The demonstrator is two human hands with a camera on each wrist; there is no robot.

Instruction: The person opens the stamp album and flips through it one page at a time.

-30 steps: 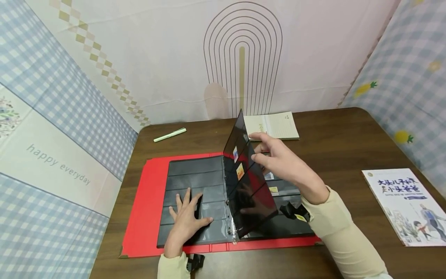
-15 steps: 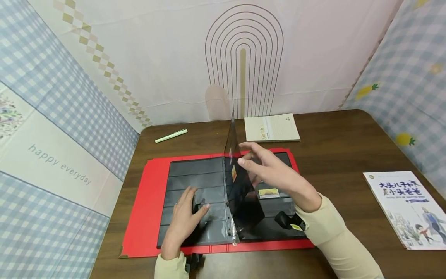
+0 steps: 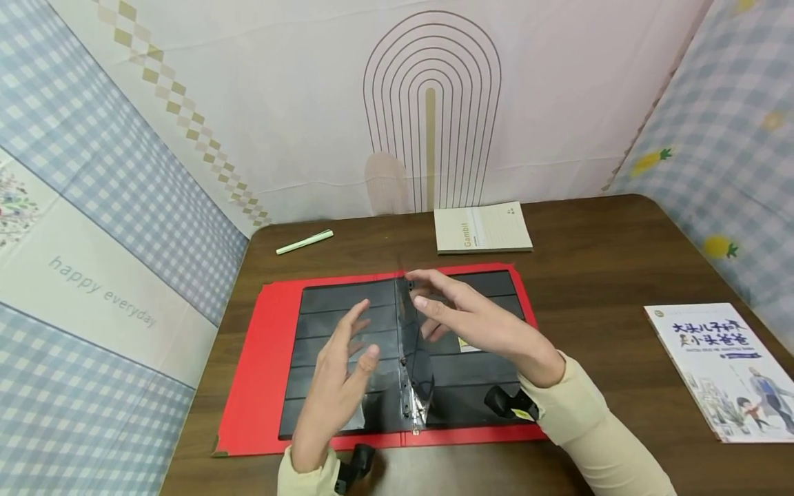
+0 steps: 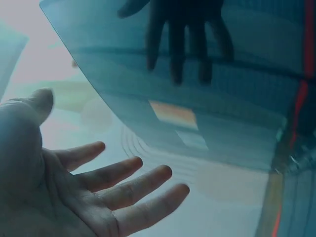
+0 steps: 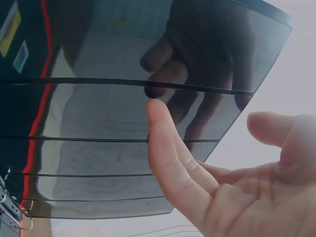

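Observation:
A red stamp album lies open on the table, black pocket pages on both sides of its metal rings. One page stands up from the rings, nearly edge-on in the head view; in the right wrist view this page fills the middle. My right hand has its fingertips at the page's right face, thumb apart. My left hand is raised over the left page, fingers spread and holding nothing. Small stamps show in the standing page in the left wrist view. Another stamp is in the right page, partly hidden.
Behind the album are a pale green pen and a beige notebook. A white picture book lies at the right of the wooden table. Patterned cloth hangs behind the table.
The page has swung left from a rightward lean to nearly upright, with my right hand moving left along with it. My left hand has lifted off the left page.

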